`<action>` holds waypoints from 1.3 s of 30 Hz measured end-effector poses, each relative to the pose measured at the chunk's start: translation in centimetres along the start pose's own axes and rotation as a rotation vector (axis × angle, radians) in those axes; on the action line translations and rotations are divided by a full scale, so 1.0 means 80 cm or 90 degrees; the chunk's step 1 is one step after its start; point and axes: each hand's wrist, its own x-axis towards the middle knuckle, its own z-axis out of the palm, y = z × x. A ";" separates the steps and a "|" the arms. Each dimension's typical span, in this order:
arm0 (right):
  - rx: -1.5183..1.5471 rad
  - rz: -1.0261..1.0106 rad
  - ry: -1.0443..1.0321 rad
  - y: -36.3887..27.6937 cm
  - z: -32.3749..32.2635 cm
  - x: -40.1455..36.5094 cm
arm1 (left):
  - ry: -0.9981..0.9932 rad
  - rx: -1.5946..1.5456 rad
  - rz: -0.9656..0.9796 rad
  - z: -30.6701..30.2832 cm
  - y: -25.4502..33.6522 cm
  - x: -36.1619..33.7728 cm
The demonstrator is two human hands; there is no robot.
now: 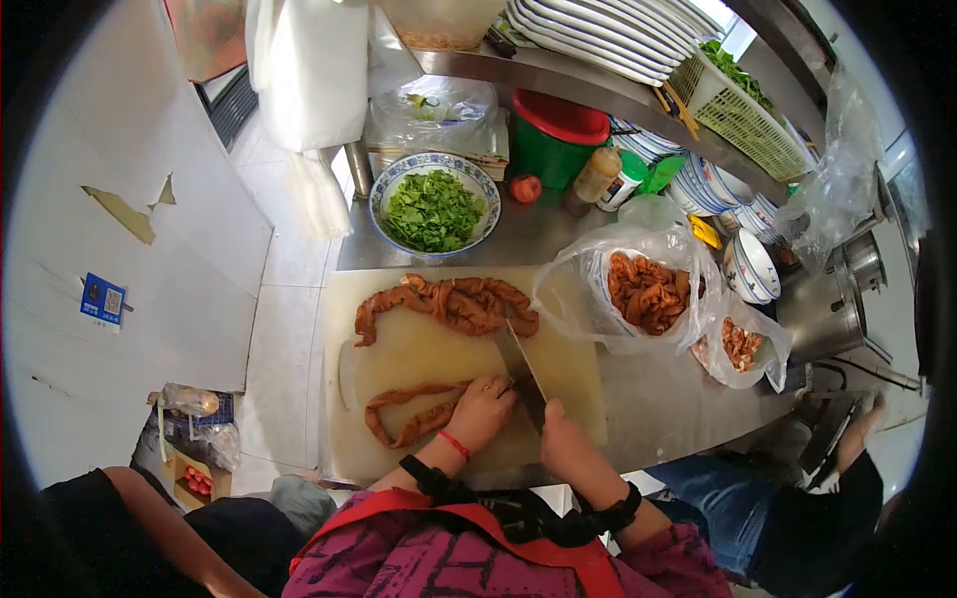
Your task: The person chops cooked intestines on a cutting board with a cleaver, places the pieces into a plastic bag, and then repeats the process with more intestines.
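Note:
My right hand is wrapped round the handle of a cleaver, whose blade points away over the cutting board. Beside the blade, my left hand presses with bent fingers on one end of a long brown strip of meat, which loops to the left on the board. A heap of similar brown strips lies along the board's far side, close to the blade tip. The fingertips of my left hand are partly hidden.
Behind the board stands a bowl of chopped greens. To the right are a bagged bowl of brown meat, a smaller bag of pieces and metal pots. A shelf with plates overhangs the back. People sit or stand at both sides.

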 end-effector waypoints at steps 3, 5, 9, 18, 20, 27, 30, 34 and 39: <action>0.025 0.006 0.080 0.002 0.000 -0.010 | -0.023 0.013 0.028 -0.005 -0.009 -0.004; 0.037 0.008 0.119 -0.005 -0.014 -0.015 | -0.011 -0.062 0.015 -0.023 -0.009 -0.002; 0.014 0.007 0.076 -0.027 -0.028 -0.044 | -0.050 0.023 -0.002 -0.055 -0.014 -0.004; -0.006 -0.058 0.019 -0.018 -0.007 -0.022 | -0.125 0.052 0.005 -0.023 -0.028 -0.016; 0.014 -0.098 0.032 -0.024 -0.002 -0.007 | -0.063 0.050 0.054 -0.021 -0.027 -0.016; -0.009 -0.028 0.116 -0.027 0.005 0.005 | -0.013 0.082 0.065 -0.036 -0.014 -0.015; 0.020 -0.033 0.134 -0.040 -0.007 -0.014 | -0.025 -0.010 -0.057 -0.047 -0.013 -0.020; -0.032 -0.019 0.043 -0.063 -0.030 -0.035 | -0.060 0.040 -0.018 -0.063 -0.025 -0.018; -0.039 -0.039 0.012 -0.058 -0.013 -0.030 | -0.096 0.046 -0.011 -0.043 -0.030 -0.026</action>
